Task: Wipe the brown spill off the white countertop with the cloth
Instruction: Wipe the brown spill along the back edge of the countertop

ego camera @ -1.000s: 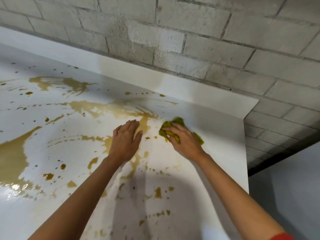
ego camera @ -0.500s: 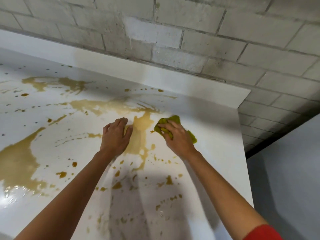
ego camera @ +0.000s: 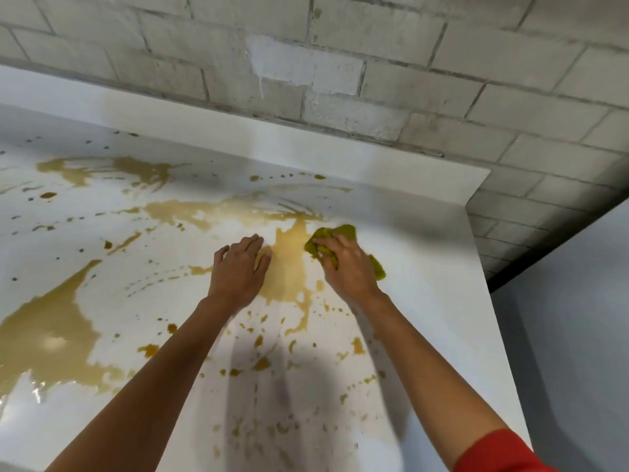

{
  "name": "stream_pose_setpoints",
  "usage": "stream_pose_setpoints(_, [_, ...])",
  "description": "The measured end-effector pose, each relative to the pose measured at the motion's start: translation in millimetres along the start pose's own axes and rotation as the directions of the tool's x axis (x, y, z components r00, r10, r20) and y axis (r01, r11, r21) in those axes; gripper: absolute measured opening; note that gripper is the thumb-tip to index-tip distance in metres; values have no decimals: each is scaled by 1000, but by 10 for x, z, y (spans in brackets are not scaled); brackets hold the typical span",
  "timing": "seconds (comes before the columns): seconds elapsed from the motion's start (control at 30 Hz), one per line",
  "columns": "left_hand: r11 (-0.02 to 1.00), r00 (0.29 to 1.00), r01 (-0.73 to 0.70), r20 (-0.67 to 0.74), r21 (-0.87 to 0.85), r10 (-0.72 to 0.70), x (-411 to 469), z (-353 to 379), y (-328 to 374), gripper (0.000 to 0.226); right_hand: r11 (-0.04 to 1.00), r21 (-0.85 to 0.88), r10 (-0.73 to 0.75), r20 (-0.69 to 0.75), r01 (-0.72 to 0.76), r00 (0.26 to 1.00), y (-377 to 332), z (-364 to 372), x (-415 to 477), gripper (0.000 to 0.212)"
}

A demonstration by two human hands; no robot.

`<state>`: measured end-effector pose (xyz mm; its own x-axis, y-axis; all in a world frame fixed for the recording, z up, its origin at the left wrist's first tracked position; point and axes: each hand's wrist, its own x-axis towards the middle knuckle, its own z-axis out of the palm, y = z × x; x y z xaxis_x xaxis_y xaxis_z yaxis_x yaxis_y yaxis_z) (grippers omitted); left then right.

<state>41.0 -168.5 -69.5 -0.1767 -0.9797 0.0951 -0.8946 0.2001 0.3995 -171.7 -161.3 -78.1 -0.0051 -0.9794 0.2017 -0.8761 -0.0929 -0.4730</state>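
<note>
Brown spill [ego camera: 289,267] spreads in puddles, streaks and drops over the white countertop [ego camera: 425,267], with a big pool at the left [ego camera: 51,332]. My right hand [ego camera: 347,264] presses a crumpled yellow-green cloth [ego camera: 343,233] onto the counter at the right edge of the middle puddle. Most of the cloth is hidden under the fingers. My left hand [ego camera: 238,267] lies flat on the counter just left of that puddle, fingers apart, holding nothing.
A white upstand [ego camera: 306,148] runs along the back under a grey brick wall [ego camera: 374,63]. The countertop ends at a right edge [ego camera: 490,318], beyond which a grey surface [ego camera: 578,335] drops away. Both forearms reach in from below.
My right hand has slid the cloth slightly left, to the edge of the middle puddle. My left hand has shifted a little left and the view has tilted.
</note>
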Motion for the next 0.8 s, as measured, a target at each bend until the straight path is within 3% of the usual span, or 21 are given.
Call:
stream_pose_setpoints(0.13, [1000, 999, -30, 23, 9, 30, 24, -28, -77, 43, 982, 54, -187, 140, 181, 972, 226, -247, -332, 29])
stream_pose_setpoints(0.2, [999, 999, -43, 34, 18, 43, 32, -39, -102, 43, 994, 17, -105, 80, 104, 991, 413, -356, -356, 28])
stream_pose_setpoints(0.3, [999, 997, -52, 51, -3, 52, 45, -47, -112, 43, 991, -39, 126, -85, -129, 988, 392, -301, -164, 29])
stream_pose_setpoints(0.37, [998, 997, -62, 51, -6, 62, 58, -58, -117, 42, 984, -64, 160, -127, -169, 979, 206, -172, -35, 32])
stream_pose_setpoints(0.53, [995, 993, -94, 79, 23, 92, 73, -76, -149, 43, 1000, 17, 18, -65, -17, 998, -184, 90, -250, 28])
stream_pose_setpoints(0.67, [990, 987, -138, 86, 16, 136, 65, -94, -194, 43, 991, 53, -125, 84, 120, 989, -12, -129, -601, 28])
stream_pose_setpoints(0.8, [987, 981, -162, 104, 3, 161, 75, -108, -235, 44, 995, 25, 101, -42, -100, 994, 306, -336, -549, 27])
